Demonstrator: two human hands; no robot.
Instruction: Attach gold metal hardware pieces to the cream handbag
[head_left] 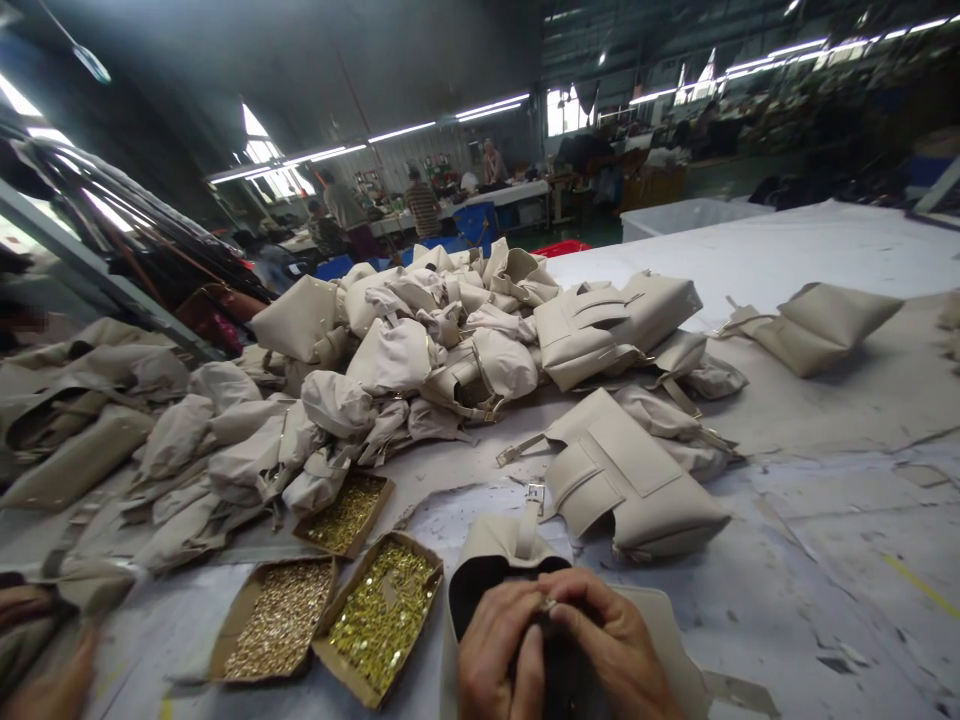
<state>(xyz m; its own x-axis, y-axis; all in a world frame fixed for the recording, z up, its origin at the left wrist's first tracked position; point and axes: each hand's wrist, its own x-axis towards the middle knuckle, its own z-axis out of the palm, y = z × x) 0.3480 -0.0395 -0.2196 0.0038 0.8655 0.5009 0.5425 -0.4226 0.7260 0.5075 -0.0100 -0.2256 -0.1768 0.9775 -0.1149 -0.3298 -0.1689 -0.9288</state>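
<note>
While gripping the bag [495, 560], left hand [499, 650] and right hand [611, 640] pinch a fitting [548, 604]

I see a cream leather handbag [510, 560] lying at the near edge of the table, just right of the boxes of brass hardware. Its mouth gapes toward me, showing a dark lining. A narrow strap with a small metal buckle [534, 493] lies up over its far side. A tiny brass fitting [549, 604] sits at the opening.
</note>
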